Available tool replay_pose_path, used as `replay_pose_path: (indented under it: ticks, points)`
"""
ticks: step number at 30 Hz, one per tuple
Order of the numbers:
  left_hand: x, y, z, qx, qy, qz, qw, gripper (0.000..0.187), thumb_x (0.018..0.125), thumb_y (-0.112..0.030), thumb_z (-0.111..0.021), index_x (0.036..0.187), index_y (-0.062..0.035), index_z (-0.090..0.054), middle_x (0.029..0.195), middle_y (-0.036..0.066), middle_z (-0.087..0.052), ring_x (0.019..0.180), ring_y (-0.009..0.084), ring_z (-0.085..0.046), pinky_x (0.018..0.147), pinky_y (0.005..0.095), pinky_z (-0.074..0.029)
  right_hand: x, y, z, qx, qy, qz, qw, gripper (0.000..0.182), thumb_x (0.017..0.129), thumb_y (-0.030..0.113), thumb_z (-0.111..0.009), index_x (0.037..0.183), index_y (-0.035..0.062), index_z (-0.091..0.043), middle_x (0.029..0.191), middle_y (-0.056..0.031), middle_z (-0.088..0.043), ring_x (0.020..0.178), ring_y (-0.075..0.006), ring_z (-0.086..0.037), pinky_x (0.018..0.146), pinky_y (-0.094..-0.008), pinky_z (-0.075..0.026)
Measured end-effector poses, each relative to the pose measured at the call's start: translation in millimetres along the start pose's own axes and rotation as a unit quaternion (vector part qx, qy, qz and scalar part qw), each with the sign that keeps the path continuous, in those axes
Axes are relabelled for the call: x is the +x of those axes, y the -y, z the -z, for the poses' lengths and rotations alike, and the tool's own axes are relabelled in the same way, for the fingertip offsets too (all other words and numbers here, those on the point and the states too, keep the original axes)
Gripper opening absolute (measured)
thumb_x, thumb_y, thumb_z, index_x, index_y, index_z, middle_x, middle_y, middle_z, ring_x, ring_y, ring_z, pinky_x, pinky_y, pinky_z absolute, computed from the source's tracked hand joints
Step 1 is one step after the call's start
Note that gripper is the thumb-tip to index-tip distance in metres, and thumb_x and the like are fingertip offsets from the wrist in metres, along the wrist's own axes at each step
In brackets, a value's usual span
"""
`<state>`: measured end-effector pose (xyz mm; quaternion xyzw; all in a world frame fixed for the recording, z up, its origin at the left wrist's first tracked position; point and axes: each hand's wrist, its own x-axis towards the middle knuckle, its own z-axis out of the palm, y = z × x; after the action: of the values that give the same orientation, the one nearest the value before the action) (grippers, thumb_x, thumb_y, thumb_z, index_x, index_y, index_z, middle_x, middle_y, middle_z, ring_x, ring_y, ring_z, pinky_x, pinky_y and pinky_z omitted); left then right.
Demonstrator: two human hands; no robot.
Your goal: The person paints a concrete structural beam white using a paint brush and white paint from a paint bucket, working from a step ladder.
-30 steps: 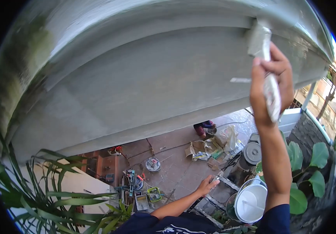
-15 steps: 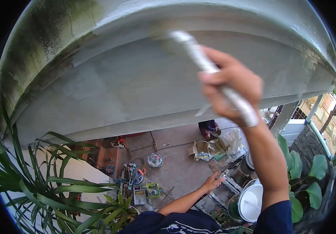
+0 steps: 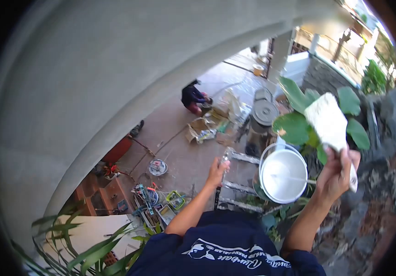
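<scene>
My right hand point(image 3: 333, 177) is closed around the handle of a wide paintbrush point(image 3: 327, 120), its bristle end raised and coated white. This hand is just right of a bucket point(image 3: 259, 177) of white paint point(image 3: 281, 171), which has a thin stick lying across it. Below the curved wall, my left hand point(image 3: 216, 173) is wrapped around the side rail of a paint-spattered ladder point(image 3: 239, 186). The bucket stands by the ladder rungs; what supports it is hidden.
A grey curved wall point(image 3: 92, 92) fills the upper left. Far below, another person point(image 3: 193, 97) crouches beside torn sacks point(image 3: 202, 129). Tools and trays point(image 3: 166, 214) lie on the tiled floor. Large leaves point(image 3: 294, 129) and a rough stone wall point(image 3: 373, 207) stand at right.
The paintbrush has come away from the curved wall and moved right, to beside the bucket. My view has turned rightward. My left hand stays on the ladder.
</scene>
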<state>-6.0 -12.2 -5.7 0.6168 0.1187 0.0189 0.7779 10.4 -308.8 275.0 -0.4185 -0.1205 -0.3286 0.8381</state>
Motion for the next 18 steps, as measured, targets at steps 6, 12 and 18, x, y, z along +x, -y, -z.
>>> replay_pose_path:
  ticks: [6,12,18]
  points:
    - [-0.8,-3.2,10.4,-0.027,0.055,0.025,0.998,0.039,0.087,-0.034,-0.063,0.11,-0.0046,-0.051,0.086,0.007,-0.062,0.081,0.0139,-0.058,0.077,0.0296,-0.046,-59.4,40.3,68.3,-0.011,-0.069,-0.078,0.995,0.016,0.096,0.01,-0.056,0.11,0.0017,-0.053,0.105,-0.0142,-0.062,0.094,-0.0277,-0.066,0.074,-0.0383,-0.059]
    - [-15.7,8.0,12.8,0.065,0.047,-0.069,0.994,0.048,0.082,-0.033,-0.059,0.117,-0.0014,-0.052,0.09,0.011,-0.065,0.079,0.0154,-0.059,0.072,0.0299,-0.048,-93.7,67.4,97.8,-0.006,-0.105,-0.078,0.991,0.033,0.102,0.032,-0.05,0.109,0.0012,-0.059,0.11,-0.0171,-0.063,0.091,-0.0272,-0.066,0.071,-0.0387,-0.057]
    - [-15.0,3.0,2.0,0.062,0.045,-0.088,0.993,0.043,0.082,-0.032,-0.055,0.109,0.0023,-0.055,0.088,0.013,-0.063,0.079,0.0192,-0.059,0.073,0.0325,-0.048,-103.4,122.6,138.8,-0.136,-0.073,0.054,0.987,0.048,0.103,0.048,-0.037,0.101,0.0053,-0.061,0.129,-0.0288,-0.054,0.12,-0.0396,-0.056,0.101,-0.0522,-0.046]
